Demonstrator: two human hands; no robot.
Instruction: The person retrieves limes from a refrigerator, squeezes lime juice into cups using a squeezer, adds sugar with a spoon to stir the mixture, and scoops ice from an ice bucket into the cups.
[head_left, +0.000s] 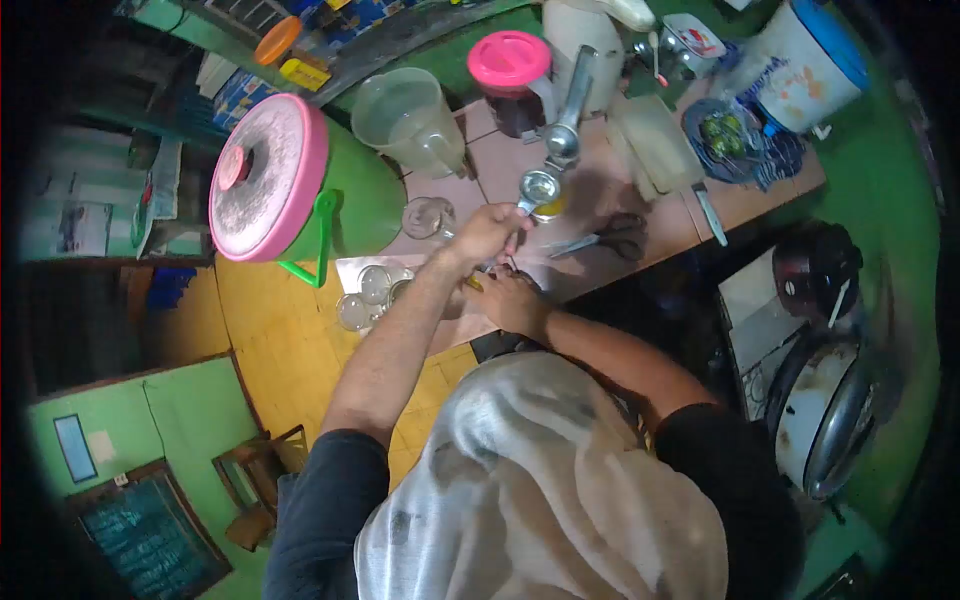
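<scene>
My left hand (487, 236) is closed around one handle of a metal citrus squeezer (540, 187). The squeezer is hinged wide apart, its other arm pointing away from me. Beneath its cup stands a small glass with yellow liquid (549, 209). Close below, my right hand (512, 302) has its fingers bent in at the near table edge. A small yellow bit (474, 283) shows at its fingertips; what it grips is mostly hidden. Dark-handled scissors (622, 237) lie to the right.
Several glasses (374, 284) stand left of my arms. Behind are a green drum with a pink lid (262, 175), a clear jug (405, 115) and a pink-lidded pitcher (508, 60). Rightward lie a knife (711, 215), a plastic container (655, 150) and a bowl of green fruit (725, 140).
</scene>
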